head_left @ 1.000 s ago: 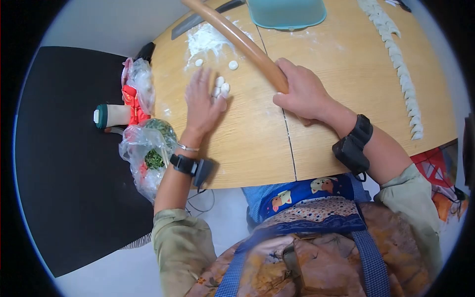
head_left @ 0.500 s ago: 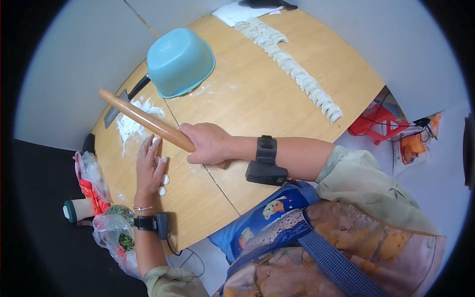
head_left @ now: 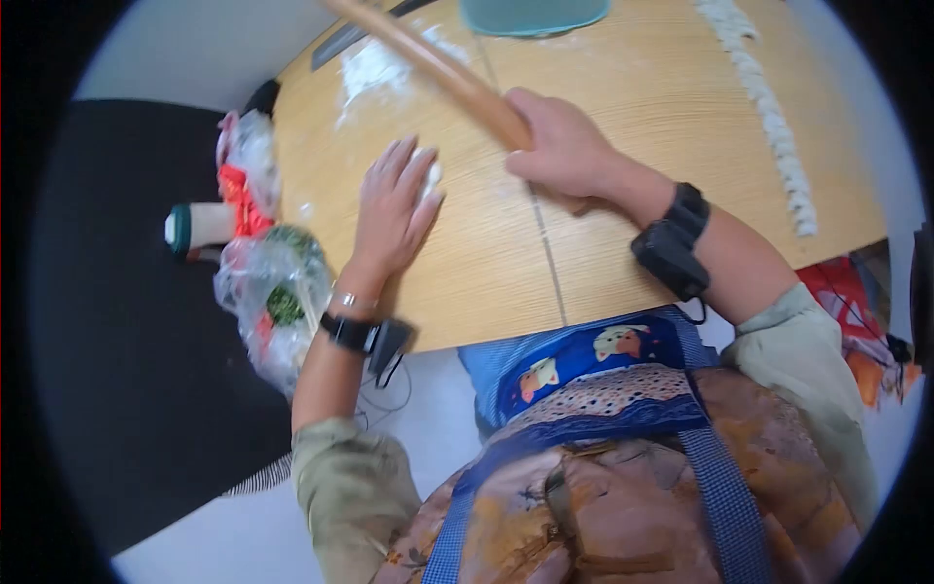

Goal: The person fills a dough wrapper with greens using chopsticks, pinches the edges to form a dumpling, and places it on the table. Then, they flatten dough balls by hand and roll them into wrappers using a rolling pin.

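Note:
A wooden rolling pin [head_left: 443, 73] is gripped near its lower end by my right hand [head_left: 569, 151]; the rest of it slants up to the left, above the table [head_left: 457, 282]. My left hand [head_left: 391, 214] lies palm down on the wood with its fingers stretched out. Small white dough pieces [head_left: 432, 177] show between its thumb and fingers; any others beneath the palm are hidden. White flour [head_left: 377, 70] is spread on the tabletop beyond this hand.
A row of dumplings [head_left: 773, 122] runs along the table's right. At the top are a light blue basin [head_left: 535, 18] and a knife blade [head_left: 336, 47]. Plastic bags with greens [head_left: 285, 305] and a green-lidded container [head_left: 199, 227] line the left.
My view has shifted down and left, so the basin and dumplings sit higher and farther right. The rolling pin stays in my right hand. Fewer dough pieces show beside my left hand.

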Motion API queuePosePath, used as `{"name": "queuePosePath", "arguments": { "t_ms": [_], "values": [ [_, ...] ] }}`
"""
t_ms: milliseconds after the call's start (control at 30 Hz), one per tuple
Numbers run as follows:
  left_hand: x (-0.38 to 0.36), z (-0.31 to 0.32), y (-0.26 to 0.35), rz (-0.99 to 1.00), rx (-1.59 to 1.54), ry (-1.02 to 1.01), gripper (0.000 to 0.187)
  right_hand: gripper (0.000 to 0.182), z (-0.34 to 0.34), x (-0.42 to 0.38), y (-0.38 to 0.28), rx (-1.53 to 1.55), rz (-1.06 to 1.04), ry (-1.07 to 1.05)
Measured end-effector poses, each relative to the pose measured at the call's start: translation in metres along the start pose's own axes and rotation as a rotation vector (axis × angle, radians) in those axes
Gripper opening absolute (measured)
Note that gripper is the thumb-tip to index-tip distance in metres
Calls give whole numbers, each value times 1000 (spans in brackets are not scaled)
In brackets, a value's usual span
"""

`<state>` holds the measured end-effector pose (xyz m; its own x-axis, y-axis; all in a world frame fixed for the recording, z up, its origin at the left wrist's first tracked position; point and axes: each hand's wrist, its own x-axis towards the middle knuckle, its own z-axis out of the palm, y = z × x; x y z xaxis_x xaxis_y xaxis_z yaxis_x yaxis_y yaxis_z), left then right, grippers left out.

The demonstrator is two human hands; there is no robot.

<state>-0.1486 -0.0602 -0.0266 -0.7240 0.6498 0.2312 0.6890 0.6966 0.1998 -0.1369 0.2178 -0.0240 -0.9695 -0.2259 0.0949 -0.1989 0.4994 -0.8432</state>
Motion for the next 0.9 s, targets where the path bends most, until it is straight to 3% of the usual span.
{"name": "queuePosePath", "arguments": {
  "t_ms": [233, 300, 333, 467, 533, 700, 767, 833, 900],
  "values": [
    [57, 8, -38, -55, 22, 17, 50, 49, -5, -2, 1, 48, 23, -16],
    [50, 0, -45, -474, -999, 181, 52, 48, -5, -3, 2, 233, -35, 0],
    [45, -5, -59, -384, -772, 237, 50, 48, -5, -3, 1, 238, -37, 4],
    [13, 4, -69, -485, -750, 289, 42, 47, -6, -7, -1, 162, -189, 139],
    [1, 6, -59, -264, -271, 237, 36, 46, -8, -8, 1, 128, -212, 168],
    [-13, -4, -15, -204, -122, 267, 35, 44, -18, 0, 9, -227, -302, 490],
    [-17, -22, -4, -388, -153, 671, 32, 43, -23, 3, 13, -238, -305, 543],
    [-16, -48, 6, -267, -222, 961, 24, 28, -32, 1, 11, -492, -318, 437],
    [-15, -78, 30, -231, -313, 1125, 15, 26, -32, 3, 14, -478, -302, 413]
  ]
}}
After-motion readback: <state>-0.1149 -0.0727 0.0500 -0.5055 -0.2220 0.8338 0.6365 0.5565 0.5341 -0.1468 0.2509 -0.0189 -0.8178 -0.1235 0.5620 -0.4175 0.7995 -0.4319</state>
